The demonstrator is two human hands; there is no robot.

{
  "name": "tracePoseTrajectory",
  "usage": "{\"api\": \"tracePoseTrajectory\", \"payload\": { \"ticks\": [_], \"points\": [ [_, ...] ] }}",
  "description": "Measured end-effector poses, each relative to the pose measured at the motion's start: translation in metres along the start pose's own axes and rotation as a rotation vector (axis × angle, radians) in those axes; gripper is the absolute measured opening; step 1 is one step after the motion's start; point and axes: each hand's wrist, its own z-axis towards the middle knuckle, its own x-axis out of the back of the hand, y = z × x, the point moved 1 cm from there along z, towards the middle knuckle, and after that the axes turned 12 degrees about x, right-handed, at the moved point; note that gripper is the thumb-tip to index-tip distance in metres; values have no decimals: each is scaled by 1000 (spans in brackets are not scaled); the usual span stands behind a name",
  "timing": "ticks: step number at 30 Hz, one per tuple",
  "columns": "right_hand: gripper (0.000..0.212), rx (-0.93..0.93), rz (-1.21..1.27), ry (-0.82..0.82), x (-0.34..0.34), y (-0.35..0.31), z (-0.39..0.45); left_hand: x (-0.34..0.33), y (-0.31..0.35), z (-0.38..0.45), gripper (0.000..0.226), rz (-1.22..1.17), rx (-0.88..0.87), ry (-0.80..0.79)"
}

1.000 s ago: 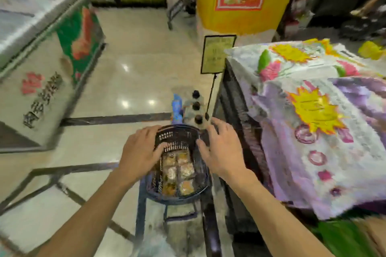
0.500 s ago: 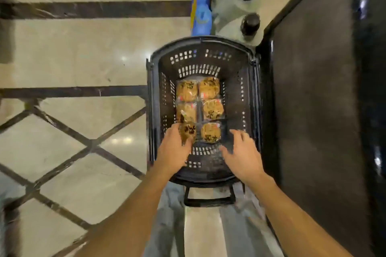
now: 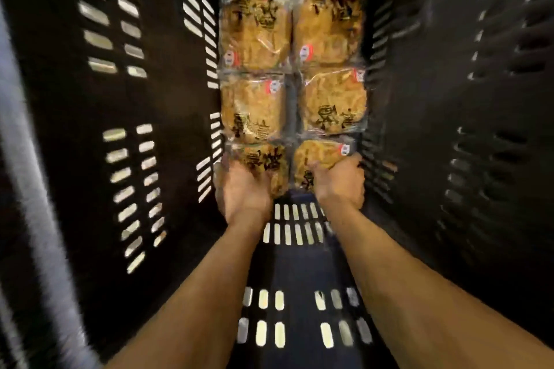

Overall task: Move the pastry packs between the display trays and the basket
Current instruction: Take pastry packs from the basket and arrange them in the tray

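Both forearms reached deep into a black slotted plastic basket [image 3: 105,99], whose walls filled the view on every side. On the basket floor lay six clear-wrapped golden pastry packs in two columns of three, running from 12 o'clock down toward the centre. The far pair, the far-left pack [image 3: 254,30] and far-right pack [image 3: 328,21], sat side by side and touching. Next toward 6 o'clock came the middle-left pack [image 3: 253,108] and middle-right pack [image 3: 334,99], with a narrow dark gap between them. Each wrapper carried black printed characters and a small red-and-white label.

The left hand [image 3: 244,189] gripped the near-left pack [image 3: 263,159], fingers curled over its near edge and hiding the lower part of it. The right hand [image 3: 340,181] held the near-right pack [image 3: 319,156] in like manner, its fingers wrapped round the pack's right side at about 3 o'clock, close to the basket wall. Whether either pack had left the floor could not be told. The edges of the view were blurred.
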Motion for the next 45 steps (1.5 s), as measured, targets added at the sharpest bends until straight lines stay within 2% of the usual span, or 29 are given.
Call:
{"api": "tracePoseTrajectory", "payload": {
  "ticks": [2, 5, 9, 11, 15, 19, 21, 24, 29, 33, 37, 39, 45],
  "points": [
    [85, 7, -37, 38, -6, 1, -2, -3, 0, 0, 46, 40, 32, 5],
    [70, 17, -34, 46, -5, 4, -9, 6, 5, -11, 38, -15, 75, -51],
    [35, 85, 154, 21, 22, 2, -42, 39, 10, -54, 32, 3, -101, 2],
    [28, 110, 280, 30, 53, -5, -71, 67, 14, -84, 29, -106, -188, 3],
    [22, 357, 525, 90, 159, -33, -158, 155, 39, -168, 23, -438, -285, -90],
    [18, 638, 701, 185, 305, -64, -274, 278, 70, -288, 23, -716, -480, -113],
    [16, 745, 761, 239, 374, -72, -341, 340, 82, -354, 29, -783, -585, -179],
    [15, 909, 871, 353, 464, -76, -449, 425, 101, -458, 24, -809, -812, -311],
    [32, 1010, 1073, 649, 566, -27, -603, 506, 110, -615, 15, -774, -1125, -513],
    [37, 972, 1206, 918, 609, 57, -704, 508, 102, -733, 21, -634, -1381, -700],
    [69, 798, 1193, 1201, 616, 163, -772, 460, 77, -842, 26, -443, -1547, -909],
    [73, 697, 1202, 1328, 614, 216, -794, 427, 60, -889, 26, -301, -1608, -980],
    [79, 493, 1279, 1493, 592, 372, -838, 318, 2, -1009, 27, 81, -1750, -1110]
  ]
}}
